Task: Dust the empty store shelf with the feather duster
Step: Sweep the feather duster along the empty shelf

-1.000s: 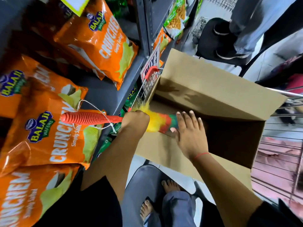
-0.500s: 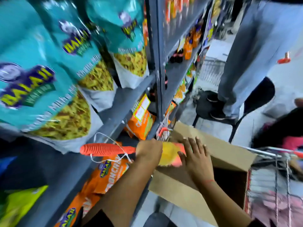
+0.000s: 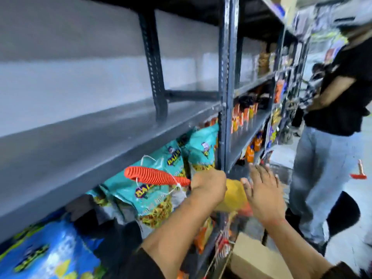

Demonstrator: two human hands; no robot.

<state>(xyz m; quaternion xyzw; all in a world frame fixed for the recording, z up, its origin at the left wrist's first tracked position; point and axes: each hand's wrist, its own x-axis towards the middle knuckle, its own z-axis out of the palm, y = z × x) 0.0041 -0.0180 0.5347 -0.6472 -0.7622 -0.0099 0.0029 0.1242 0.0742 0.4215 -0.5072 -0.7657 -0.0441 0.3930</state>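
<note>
The empty grey metal shelf (image 3: 104, 135) runs across the upper left, with bare boards and a pale wall behind it. My left hand (image 3: 208, 188) is shut on the feather duster (image 3: 153, 176), whose ribbed orange handle sticks out to the left with a white string loop. Its yellow feathers (image 3: 233, 196) bunch between my two hands, just below the empty shelf's front edge. My right hand (image 3: 263, 190) is flat with spread fingers against the feathers' right side.
Teal snack bags (image 3: 161, 190) and blue bags (image 3: 46, 252) fill the shelf below. A dark upright post (image 3: 226, 97) stands beside my hands. A cardboard box (image 3: 253, 256) sits lower right. A person in black shirt and jeans (image 3: 330, 125) stands close on the right.
The view has swung up from the orange and teal bags to the empty shelf. Both hands with the duster have risen from the box to just under that shelf.
</note>
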